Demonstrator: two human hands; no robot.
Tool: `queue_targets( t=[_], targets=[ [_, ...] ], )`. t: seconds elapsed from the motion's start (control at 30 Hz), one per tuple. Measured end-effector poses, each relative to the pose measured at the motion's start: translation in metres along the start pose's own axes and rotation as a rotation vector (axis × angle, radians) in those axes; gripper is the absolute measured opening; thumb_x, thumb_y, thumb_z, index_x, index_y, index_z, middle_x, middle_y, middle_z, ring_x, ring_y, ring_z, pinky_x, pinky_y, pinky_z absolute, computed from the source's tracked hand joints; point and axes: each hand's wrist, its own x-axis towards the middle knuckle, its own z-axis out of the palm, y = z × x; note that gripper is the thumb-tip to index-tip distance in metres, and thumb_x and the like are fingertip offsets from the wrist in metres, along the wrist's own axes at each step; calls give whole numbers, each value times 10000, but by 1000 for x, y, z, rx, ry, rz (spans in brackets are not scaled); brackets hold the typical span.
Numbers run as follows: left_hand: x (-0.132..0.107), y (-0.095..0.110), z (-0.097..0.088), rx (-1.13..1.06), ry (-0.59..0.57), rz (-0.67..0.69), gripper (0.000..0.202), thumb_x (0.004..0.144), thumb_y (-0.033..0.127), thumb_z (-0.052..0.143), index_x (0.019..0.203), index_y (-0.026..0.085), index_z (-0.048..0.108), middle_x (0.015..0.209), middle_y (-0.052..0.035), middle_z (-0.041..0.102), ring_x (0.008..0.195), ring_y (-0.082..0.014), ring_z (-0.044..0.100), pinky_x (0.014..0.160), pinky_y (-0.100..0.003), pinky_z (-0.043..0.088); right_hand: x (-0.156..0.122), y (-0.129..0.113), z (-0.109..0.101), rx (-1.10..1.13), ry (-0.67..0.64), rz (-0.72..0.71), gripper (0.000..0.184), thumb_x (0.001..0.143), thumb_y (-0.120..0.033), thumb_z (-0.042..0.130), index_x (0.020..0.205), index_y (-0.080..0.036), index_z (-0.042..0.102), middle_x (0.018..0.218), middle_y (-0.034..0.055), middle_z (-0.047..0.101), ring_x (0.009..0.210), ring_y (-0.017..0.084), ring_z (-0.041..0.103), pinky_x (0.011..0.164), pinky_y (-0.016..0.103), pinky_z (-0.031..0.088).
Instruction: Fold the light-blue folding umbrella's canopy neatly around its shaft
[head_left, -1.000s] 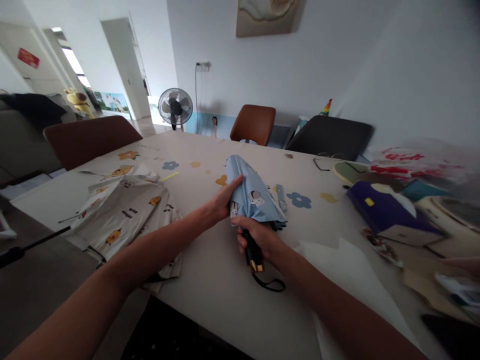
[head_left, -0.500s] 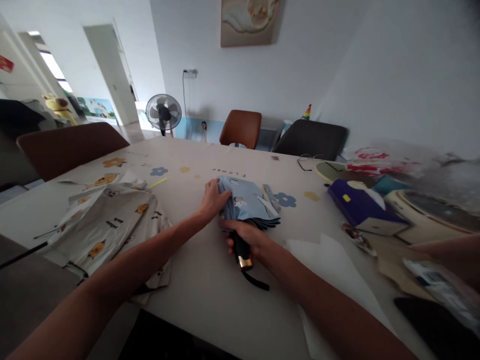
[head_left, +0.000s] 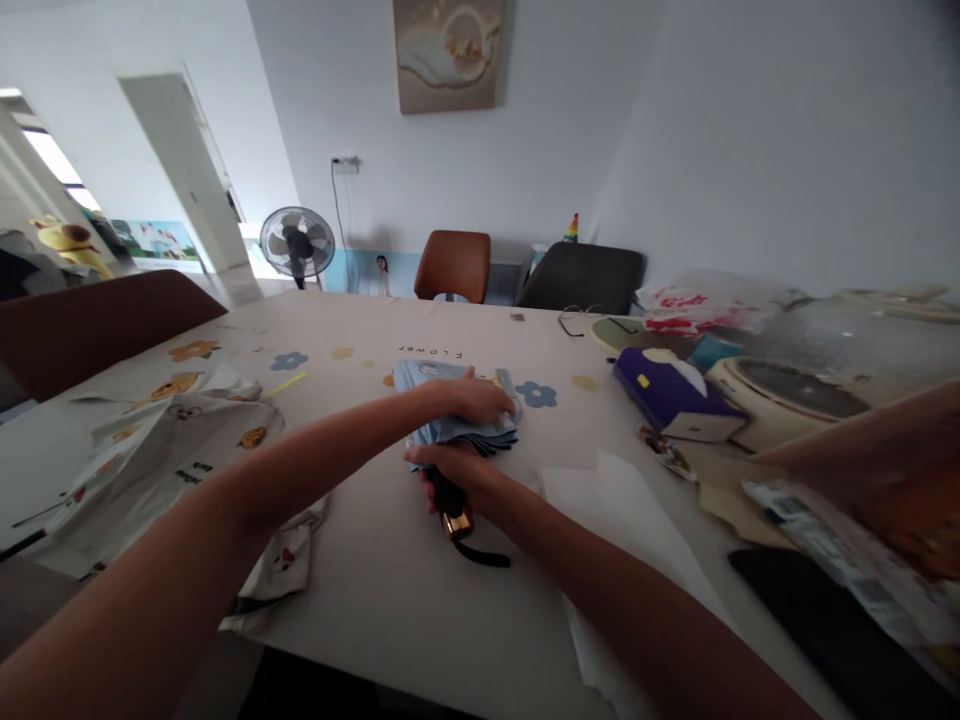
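Note:
A light-blue folded umbrella [head_left: 409, 376] with a printed pattern lies on the table, its pleated canopy edges dark underneath. My right hand [head_left: 450, 468] is closed round its lower end, just above the black handle [head_left: 454, 518] with a gold band. A black wrist loop [head_left: 484, 556] trails from the handle. Across the canopy reaches my left hand [head_left: 484, 400], fingers bent down on the fabric near the pale closing strap [head_left: 505, 380] at the far right edge. The fingertips are partly hidden, and my left forearm covers part of the canopy.
To the left lies a crumpled, cartoon-printed umbrella [head_left: 225, 435]. White paper sheets [head_left: 622, 520] spread at right, beside a black flat object [head_left: 817, 610]. Behind them stand a purple tissue box [head_left: 667, 395] and a pot [head_left: 795, 390]. Eyeglasses [head_left: 574, 325] lie farther back.
My left hand has moved from the canopy's left side over to its right edge. My right hand keeps its grip. The whole view has shifted, so things appear farther left.

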Motion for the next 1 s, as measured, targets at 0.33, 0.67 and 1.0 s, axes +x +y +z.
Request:
queue_targets(
  t=[0.33,0.67,1.0],
  targets=[
    [-7,-16,-26,-209,174,-68,201,473,32,552,448,227,597,559,-5,611,750,-204,597,893,-342,378,0,1,1,-10,5,-23,139,762,-201,606,687,-149,501,440,-38,493,328,100,471,324,244,486],
    [-45,-23,-62,-33,338,66,333,660,90,480,825,252,720,867,-18,675,861,-167,596,851,-303,434,4,3,0,-5,20,-9,160,743,-212,621,669,-139,499,446,-29,503,337,106,485,323,254,487],
    [-52,-20,-55,-62,576,38,284,783,215,522,994,314,684,1088,3,656,1065,-172,562,952,-317,408,2,2,2,-17,26,8,168,755,-224,611,670,-144,491,440,-28,501,331,112,484,311,248,470]
  ],
)
